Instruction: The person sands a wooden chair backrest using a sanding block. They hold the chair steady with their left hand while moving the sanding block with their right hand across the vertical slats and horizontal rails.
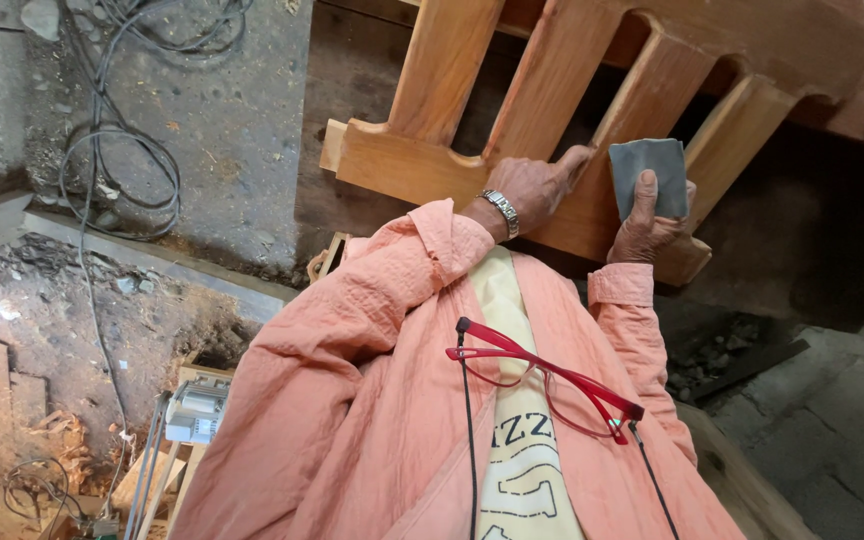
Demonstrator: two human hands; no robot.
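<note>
Right hand grips sandpaper against slatted frame.

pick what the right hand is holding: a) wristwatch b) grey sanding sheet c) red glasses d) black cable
b: the right hand grips a grey sanding sheet against the wooden frame, while the left hand rests on the frame and the red glasses hang at the chest.
</note>
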